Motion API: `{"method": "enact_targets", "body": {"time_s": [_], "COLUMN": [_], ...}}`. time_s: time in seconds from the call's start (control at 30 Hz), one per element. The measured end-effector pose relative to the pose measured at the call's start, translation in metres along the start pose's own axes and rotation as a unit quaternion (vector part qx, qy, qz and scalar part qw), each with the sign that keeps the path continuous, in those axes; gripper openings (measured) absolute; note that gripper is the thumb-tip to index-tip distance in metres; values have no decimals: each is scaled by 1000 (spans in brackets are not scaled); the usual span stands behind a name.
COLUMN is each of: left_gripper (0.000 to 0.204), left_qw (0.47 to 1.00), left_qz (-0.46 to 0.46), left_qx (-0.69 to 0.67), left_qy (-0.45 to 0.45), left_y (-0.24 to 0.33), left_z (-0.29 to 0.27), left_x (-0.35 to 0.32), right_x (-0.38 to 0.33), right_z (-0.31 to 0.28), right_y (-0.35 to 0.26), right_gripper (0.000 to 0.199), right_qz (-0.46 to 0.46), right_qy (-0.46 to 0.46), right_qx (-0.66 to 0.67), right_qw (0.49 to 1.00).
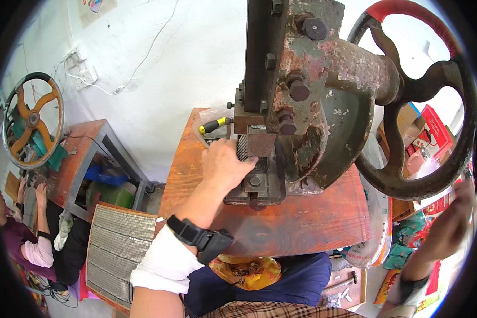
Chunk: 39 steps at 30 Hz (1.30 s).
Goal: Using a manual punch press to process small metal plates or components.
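A hand-wheel screw press of worn green-brown metal [336, 132] stands on a reddish wooden table [302, 228]. My left hand [225, 164] reaches to its die area, with thumb and fingers closed around a ribbed metal piece [242, 148]. That piece sits beside a square steel block [261, 144] under the ram. Below it is a bolted base plate [254, 185]. At the lower right rim of the large handwheel [456, 180], its top wrapped in red, is my right hand [450, 225]. Motion blur hides its fingers, so whether it grips the rim is unclear.
A yellow-black screwdriver [212, 125] lies behind the die. Left of me stands a tray of small metal pieces [111, 254]. Another person [34, 238] works beside a second wheel [33, 119]. A yellow bag [246, 271] is at my lap; boxes [429, 132] stand right.
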<state>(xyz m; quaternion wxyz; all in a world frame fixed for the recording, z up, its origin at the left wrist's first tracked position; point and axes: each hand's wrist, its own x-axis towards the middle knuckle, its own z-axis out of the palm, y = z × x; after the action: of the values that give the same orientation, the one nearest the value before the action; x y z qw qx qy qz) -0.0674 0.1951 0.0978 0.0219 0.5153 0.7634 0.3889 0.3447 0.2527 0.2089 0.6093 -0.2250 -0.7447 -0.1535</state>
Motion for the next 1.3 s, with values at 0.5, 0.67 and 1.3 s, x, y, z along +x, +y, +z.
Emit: {"method": "enact_targets", "body": {"time_s": [0.5,0.67,1.3], "left_gripper": [49,48,46], "left_qw": [989,964,701], "left_qz": [-11,-18,-416], "left_qx": [150,264,-501], "left_qy": [0,4,-292], "left_y": [-53,-33,-65], "left_z": [-9,9,10], "left_x": [-145,-134,-258], "right_x": [-164,-175,-186], "right_z": [91,112,113], "right_y": [-76,-78,-76], "right_gripper": [19,21,18], "right_qz": [195,155,153], "right_qy": [-343,-315,-314], "right_qx": [180,194,184], "right_qw": [901,916,919]}}
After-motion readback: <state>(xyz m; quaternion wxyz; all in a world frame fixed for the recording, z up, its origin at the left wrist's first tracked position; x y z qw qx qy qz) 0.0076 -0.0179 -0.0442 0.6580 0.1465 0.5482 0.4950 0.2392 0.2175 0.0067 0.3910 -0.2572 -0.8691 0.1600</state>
